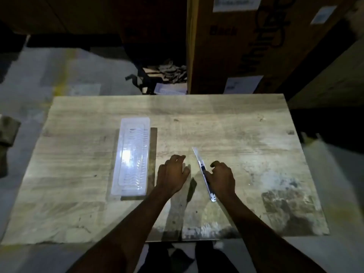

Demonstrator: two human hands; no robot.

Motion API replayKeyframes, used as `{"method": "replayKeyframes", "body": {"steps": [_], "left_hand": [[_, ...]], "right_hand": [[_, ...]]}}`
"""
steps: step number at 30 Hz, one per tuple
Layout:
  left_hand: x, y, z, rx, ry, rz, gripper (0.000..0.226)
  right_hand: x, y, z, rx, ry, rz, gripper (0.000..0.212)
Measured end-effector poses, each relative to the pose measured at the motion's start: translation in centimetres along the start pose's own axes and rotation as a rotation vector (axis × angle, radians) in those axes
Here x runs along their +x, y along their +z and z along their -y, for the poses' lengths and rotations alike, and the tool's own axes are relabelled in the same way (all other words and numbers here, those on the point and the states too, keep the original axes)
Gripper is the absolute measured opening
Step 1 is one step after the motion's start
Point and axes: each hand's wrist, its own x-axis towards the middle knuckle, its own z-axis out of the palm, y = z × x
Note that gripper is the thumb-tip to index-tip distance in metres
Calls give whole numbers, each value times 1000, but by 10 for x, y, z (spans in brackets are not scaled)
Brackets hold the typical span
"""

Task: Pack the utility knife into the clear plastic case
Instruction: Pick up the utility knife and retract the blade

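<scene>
Right hand (221, 179): your fingers are curled around the utility knife (203, 173), gripping its handle mid-length.
Utility knife: slim, pale, angled with its tip pointing away and slightly left; blade end extends past your knuckles, butt end shows below your palm. You cannot tell if it touches the table.
Left hand (173, 174): empty, fingers loosely spread and bent, just beside the knife, not touching it.
Clear plastic case (131, 156): lies lengthwise on the table's left half, left of your left hand, glare on its lid. Whether it is latched cannot be told.
Table (246, 134): worn, pale wood grain, stained near the right corner.
Cardboard box (226, 46): stands behind the table's far edge.
</scene>
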Motion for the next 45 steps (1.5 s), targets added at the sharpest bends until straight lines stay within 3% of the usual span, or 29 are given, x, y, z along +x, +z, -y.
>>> {"method": "replayKeyframes", "body": {"steps": [7,14,19,23,28,36,45], "left_hand": [[12,26,-11,-605,-350,22,33],[16,39,-9,-690,-411,65,40],[28,49,-6,-782,-496,108,49],[35,52,-11,-797,-552,131,16],[44,61,-15,-851,-629,139,26],[59,93,-2,-1016,-725,187,19],[31,16,-39,-1233,-593,104,25]], "right_hand": [[12,26,20,-31,45,-11,45],[17,40,15,-211,31,-19,43],[16,34,18,-173,80,-12,42],[16,33,22,-192,96,-6,38],[16,32,24,-206,106,9,42],[13,24,28,-175,74,-19,37],[-3,-19,51,-99,-131,-125,32]]}}
